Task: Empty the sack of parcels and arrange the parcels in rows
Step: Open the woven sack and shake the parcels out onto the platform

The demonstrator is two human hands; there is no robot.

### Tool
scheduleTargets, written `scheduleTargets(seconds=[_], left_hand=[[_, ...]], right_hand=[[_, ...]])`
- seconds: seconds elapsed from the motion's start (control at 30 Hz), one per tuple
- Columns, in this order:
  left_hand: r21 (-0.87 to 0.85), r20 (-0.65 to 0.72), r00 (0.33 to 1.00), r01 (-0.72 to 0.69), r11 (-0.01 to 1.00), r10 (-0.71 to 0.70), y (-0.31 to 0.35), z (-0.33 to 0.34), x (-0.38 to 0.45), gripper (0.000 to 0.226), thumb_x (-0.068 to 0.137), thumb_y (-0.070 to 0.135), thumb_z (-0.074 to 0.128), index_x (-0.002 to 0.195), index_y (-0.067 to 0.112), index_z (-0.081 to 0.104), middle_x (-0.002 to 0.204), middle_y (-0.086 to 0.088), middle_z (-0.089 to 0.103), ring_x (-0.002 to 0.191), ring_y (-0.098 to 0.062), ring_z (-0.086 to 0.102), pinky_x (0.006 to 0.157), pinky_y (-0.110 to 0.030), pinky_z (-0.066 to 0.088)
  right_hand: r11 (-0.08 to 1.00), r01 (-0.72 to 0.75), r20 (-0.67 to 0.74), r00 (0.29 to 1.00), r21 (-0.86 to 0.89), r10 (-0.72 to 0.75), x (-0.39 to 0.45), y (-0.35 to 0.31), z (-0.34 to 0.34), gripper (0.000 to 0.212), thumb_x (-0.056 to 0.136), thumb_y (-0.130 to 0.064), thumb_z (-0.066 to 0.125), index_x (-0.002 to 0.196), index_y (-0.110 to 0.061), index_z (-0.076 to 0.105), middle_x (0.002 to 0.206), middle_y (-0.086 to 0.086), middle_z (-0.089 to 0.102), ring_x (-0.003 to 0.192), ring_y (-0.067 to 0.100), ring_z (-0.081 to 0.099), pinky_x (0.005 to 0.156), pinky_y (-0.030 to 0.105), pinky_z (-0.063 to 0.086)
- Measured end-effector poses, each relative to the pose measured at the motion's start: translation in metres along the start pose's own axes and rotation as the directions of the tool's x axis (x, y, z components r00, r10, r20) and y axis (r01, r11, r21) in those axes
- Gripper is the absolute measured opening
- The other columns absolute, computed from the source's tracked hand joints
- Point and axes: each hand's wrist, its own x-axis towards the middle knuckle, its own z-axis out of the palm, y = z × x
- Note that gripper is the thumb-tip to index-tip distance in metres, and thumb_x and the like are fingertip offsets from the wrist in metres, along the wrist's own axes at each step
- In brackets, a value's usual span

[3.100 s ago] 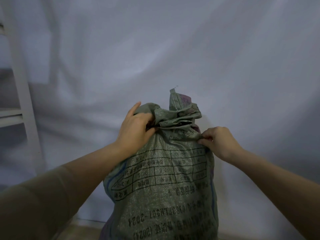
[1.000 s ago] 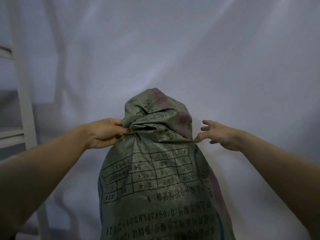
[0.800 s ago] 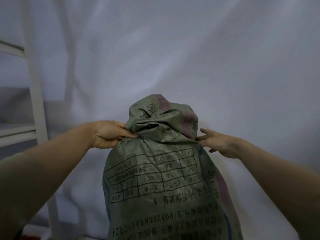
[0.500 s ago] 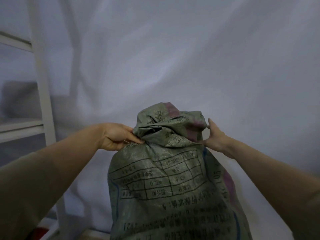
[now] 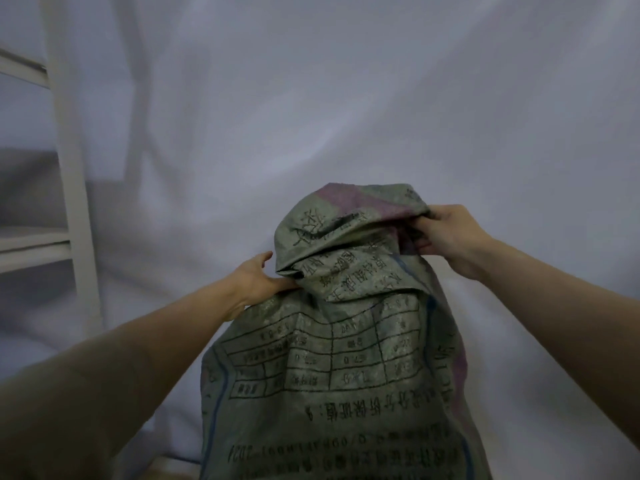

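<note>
A tall grey-green woven sack [image 5: 339, 368] with black printed text and a table stands upright in front of me, full and bulging. Its top is folded over, with a purple patch showing. My right hand [image 5: 446, 233] grips the folded edge of the sack's top at the right. My left hand [image 5: 258, 278] presses against the sack's neck at the left, its fingers hidden behind the fabric. No parcels are visible; the sack's contents are hidden.
A white cloth backdrop [image 5: 346, 116] hangs behind the sack and runs down to the floor. A white shelf frame [image 5: 69, 168] stands at the left edge. A strip of light floor [image 5: 173, 469] shows at the bottom left.
My right hand moved up from the sack's neck and took hold of the folded top edge at the right. The sack's top has loosened and spread. The view shifted left.
</note>
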Motion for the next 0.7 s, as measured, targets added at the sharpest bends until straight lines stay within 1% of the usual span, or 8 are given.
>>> scheduleTargets(seconds=[0.07,0.13,0.23,0.37,0.47,0.53,0.6,0.7], left_hand=[[0.068,0.05,0.998,-0.051,0.996,0.047,0.004,0.013,-0.001,0.084,0.082,0.031,0.075,0.15,0.012,0.031,0.149,-0.009,0.044,0.125,-0.025,0.051,0.088,-0.02,0.05],[0.145,0.064,0.996,-0.065,0.987,0.056,0.009,0.025,-0.006,0.059,0.093,0.024,0.064,0.143,0.005,0.041,0.134,-0.013,0.055,0.113,-0.026,0.055,0.066,-0.008,0.044],[0.148,0.043,0.995,-0.093,0.985,0.088,0.012,0.035,-0.012,0.039,0.097,0.021,0.058,0.122,-0.009,0.061,0.094,-0.005,0.06,0.085,-0.017,0.054,0.056,-0.009,0.036],[-0.156,-0.156,0.987,-0.061,0.986,0.036,0.026,0.032,-0.006,0.015,0.093,0.003,0.061,0.102,-0.008,0.067,0.087,-0.007,0.059,0.079,-0.018,0.052,0.073,-0.01,0.035],[-0.152,-0.275,0.956,-0.145,0.978,0.099,0.046,0.018,0.0,0.015,0.093,0.005,0.06,0.104,0.0,0.07,0.09,-0.008,0.059,0.084,-0.019,0.053,0.084,-0.022,0.043],[-0.176,-0.328,0.935,-0.203,0.963,0.137,0.059,0.014,0.007,0.021,0.093,0.006,0.061,0.109,-0.005,0.069,0.092,-0.007,0.061,0.086,-0.017,0.055,0.088,-0.025,0.045],[-0.214,-0.367,0.92,-0.227,0.95,0.137,0.069,0.014,0.012,0.017,0.091,0.007,0.066,0.104,-0.002,0.071,0.096,-0.006,0.063,0.091,-0.017,0.057,0.095,-0.029,0.048],[-0.153,-0.418,0.901,-0.196,0.968,0.117,0.078,0.012,0.022,0.009,0.088,0.014,0.071,0.079,0.011,0.07,0.098,-0.009,0.07,0.091,-0.022,0.063,0.092,-0.035,0.053]], right_hand=[[1.0,-0.018,0.001,1.0,0.009,0.018,-0.001,-0.006,-0.001,0.015,0.099,-0.009,0.057,0.092,-0.011,0.07,0.078,0.01,0.069,0.054,0.016,0.065,0.047,0.025,0.056],[0.999,-0.042,-0.04,0.998,0.025,0.043,-0.003,-0.006,0.0,0.016,0.098,-0.011,0.059,0.087,-0.011,0.071,0.078,0.01,0.069,0.049,0.012,0.063,0.037,0.02,0.045],[0.996,-0.053,-0.102,0.993,0.076,0.061,-0.005,-0.004,0.0,0.021,0.098,-0.008,0.059,0.08,-0.01,0.07,0.075,0.011,0.068,0.046,0.01,0.06,0.033,0.014,0.036],[0.993,-0.067,-0.188,0.979,0.101,0.085,-0.002,-0.011,-0.004,0.028,0.097,0.0,0.054,0.072,-0.01,0.064,0.05,0.001,0.059,0.033,0.007,0.046,0.03,0.013,0.028],[0.989,-0.028,-0.278,0.958,0.144,0.068,0.008,-0.021,-0.004,0.025,0.096,-0.004,0.059,0.074,-0.01,0.068,0.074,0.011,0.067,0.051,0.018,0.057,0.037,0.021,0.043],[0.985,0.009,-0.359,0.932,0.173,0.054,0.014,-0.028,-0.004,0.021,0.095,-0.007,0.062,0.076,-0.007,0.071,0.085,0.015,0.073,0.071,0.028,0.07,0.058,0.038,0.061],[0.982,0.042,-0.4,0.916,0.182,0.035,0.021,-0.031,-0.005,0.018,0.095,-0.008,0.062,0.083,0.001,0.071,0.092,0.018,0.075,0.082,0.031,0.071,0.075,0.052,0.059],[0.991,0.06,-0.419,0.908,0.118,-0.005,0.03,-0.038,-0.006,0.018,0.093,-0.009,0.062,0.085,0.005,0.071,0.095,0.02,0.075,0.077,0.024,0.066,0.071,0.048,0.058]])
